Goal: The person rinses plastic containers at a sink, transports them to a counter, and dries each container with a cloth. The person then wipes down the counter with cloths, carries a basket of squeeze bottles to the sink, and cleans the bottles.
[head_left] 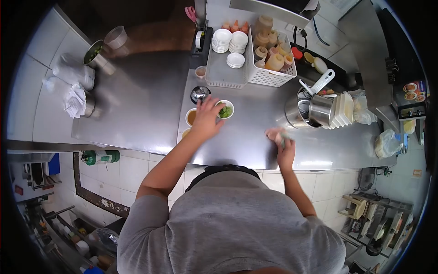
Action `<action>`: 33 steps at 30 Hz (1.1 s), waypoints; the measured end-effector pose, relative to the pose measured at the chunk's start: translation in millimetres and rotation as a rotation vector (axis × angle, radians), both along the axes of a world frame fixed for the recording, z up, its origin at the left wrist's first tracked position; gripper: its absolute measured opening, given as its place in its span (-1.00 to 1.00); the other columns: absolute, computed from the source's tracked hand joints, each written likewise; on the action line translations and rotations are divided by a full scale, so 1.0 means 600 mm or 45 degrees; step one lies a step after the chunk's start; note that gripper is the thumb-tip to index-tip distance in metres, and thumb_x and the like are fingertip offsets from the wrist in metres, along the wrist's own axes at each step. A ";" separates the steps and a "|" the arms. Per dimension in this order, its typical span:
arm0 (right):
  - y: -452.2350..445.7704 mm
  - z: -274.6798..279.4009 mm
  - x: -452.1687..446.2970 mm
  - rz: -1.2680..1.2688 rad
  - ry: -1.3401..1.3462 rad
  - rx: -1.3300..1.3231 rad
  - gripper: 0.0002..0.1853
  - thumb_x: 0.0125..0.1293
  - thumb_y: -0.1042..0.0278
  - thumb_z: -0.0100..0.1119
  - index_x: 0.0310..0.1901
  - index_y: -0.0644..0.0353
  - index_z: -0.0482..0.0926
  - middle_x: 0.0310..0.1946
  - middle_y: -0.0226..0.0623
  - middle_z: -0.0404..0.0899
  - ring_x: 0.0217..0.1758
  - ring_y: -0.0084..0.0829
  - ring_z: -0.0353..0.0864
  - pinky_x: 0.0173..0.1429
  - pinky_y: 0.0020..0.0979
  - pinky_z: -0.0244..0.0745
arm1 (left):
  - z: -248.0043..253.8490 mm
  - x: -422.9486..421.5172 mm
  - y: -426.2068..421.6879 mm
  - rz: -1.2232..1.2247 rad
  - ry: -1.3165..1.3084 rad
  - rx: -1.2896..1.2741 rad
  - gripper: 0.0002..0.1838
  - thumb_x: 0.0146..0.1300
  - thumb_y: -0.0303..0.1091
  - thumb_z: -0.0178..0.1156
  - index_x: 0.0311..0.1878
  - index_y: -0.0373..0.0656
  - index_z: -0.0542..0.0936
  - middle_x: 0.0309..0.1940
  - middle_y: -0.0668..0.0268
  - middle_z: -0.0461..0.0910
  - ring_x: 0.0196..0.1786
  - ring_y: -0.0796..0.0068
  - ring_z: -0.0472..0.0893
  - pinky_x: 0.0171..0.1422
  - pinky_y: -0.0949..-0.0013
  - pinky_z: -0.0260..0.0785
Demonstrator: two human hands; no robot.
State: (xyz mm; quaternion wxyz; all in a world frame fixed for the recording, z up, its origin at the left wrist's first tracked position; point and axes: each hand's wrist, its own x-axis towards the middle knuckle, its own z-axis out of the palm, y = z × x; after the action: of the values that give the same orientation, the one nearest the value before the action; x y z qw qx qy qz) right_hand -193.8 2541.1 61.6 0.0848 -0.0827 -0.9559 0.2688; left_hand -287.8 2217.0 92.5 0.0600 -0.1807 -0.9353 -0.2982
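My left hand [207, 119] reaches over the steel counter with its fingers spread, and its fingertips are at the left rim of a small white cup [230, 106] of chopped greens [225, 112]. Whether the fingers touch the rim I cannot tell. Just left of that hand stands a cup of brown sauce [190, 117], with a second cup [185, 132] partly hidden by my forearm. A shiny call bell [200, 93] sits beyond my fingers. Farther right, my right hand [286, 154] is closed on a crumpled pinkish and green cloth [275, 135], low over the counter and somewhat blurred.
At the back are a grey tray [226, 73] with stacked white dishes and a white basket [269, 80] of sauce bottles. A steel pot [294, 112] with utensils stands right. Far left are a metal container [94, 52] of greens and plastic bags [73, 71].
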 end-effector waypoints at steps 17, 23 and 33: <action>-0.329 0.029 -0.527 1.088 -0.322 0.519 -0.68 -0.09 0.33 0.37 -0.20 0.05 0.66 -0.18 -0.13 0.56 -0.11 -0.08 0.57 -0.01 -0.21 0.50 | -0.041 -0.230 -0.030 0.059 0.414 -0.541 -0.86 0.08 -0.32 0.13 -0.51 -0.06 0.62 -0.47 0.33 0.61 -0.15 0.34 0.50 0.04 0.23 0.21; -0.323 0.003 -0.528 0.788 -0.575 0.982 -0.77 0.04 0.34 0.25 -0.22 0.15 0.67 -0.24 -0.23 0.66 -0.15 -0.15 0.65 -0.19 -0.19 0.56 | -0.041 -0.233 -0.025 0.033 0.355 -0.615 -0.85 0.08 -0.30 0.12 -0.48 -0.08 0.63 -0.47 0.33 0.61 -0.15 0.34 0.49 0.06 0.17 0.14; -0.253 0.235 -0.381 0.716 -0.335 0.928 -0.83 0.10 0.34 0.12 -0.37 0.21 0.66 -0.31 -0.07 0.62 -0.25 -0.13 0.63 -0.20 -0.20 0.55 | -0.026 -0.230 -0.014 -0.024 0.296 -0.729 -0.88 0.01 -0.36 0.14 -0.44 -0.05 0.67 -0.43 0.38 0.61 -0.03 0.35 0.43 0.07 0.19 0.12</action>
State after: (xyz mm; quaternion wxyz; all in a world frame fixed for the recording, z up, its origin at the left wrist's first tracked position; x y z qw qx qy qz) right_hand -422.4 2389.2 202.5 -0.0895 0.1807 -0.9758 -0.0841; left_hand -426.1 2208.5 76.9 0.1103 -0.2320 -0.9664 -0.0006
